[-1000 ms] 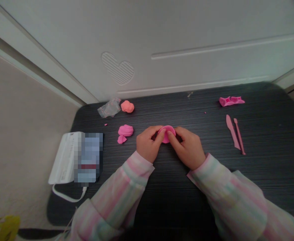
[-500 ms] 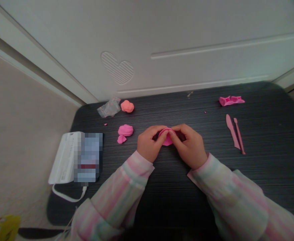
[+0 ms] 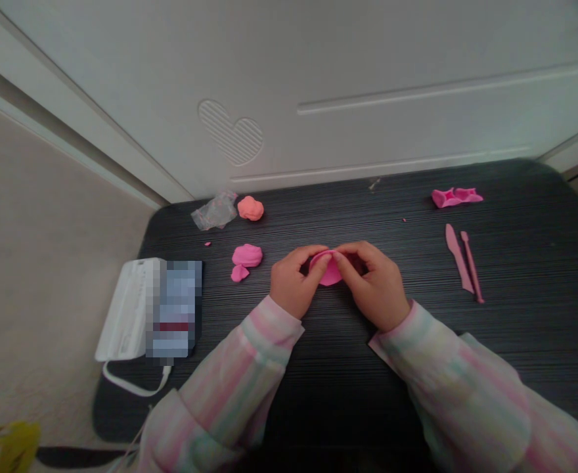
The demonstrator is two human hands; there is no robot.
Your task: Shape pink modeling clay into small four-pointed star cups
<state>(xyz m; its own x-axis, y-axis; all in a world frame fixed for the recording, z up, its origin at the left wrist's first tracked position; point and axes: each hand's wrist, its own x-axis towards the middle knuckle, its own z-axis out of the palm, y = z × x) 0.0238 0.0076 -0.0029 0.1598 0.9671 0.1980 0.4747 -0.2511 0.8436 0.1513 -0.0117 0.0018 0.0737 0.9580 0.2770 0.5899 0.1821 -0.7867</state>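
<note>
Between my two hands is a thin, rounded piece of pink modelling clay point(image 3: 332, 277), held above the dark table. My left hand point(image 3: 293, 279) pinches its left side, thumb on the near face and fingers behind. On the other side my right hand point(image 3: 374, 282) grips it the same way, and both thumb tips almost meet at its upper edge. The fingertips behind the clay are hidden. A larger pink clay lump point(image 3: 247, 255) lies left of my left hand, with a smaller pink piece point(image 3: 240, 273) against it.
An orange clay lump point(image 3: 250, 208) sits beside a crumpled clear plastic bag point(image 3: 215, 211) at the back left. At right lie a pink plastic knife point(image 3: 458, 257), a thin pink stick tool point(image 3: 472, 266) and folded pink clay point(image 3: 456, 197). A white device point(image 3: 129, 309) and a blurred-out phone point(image 3: 175, 309) are at left.
The pink clay has tilted, so its lower part hangs below my thumbs, which have shifted to its upper edge. My hands have barely moved otherwise, and the things on the table stay put.
</note>
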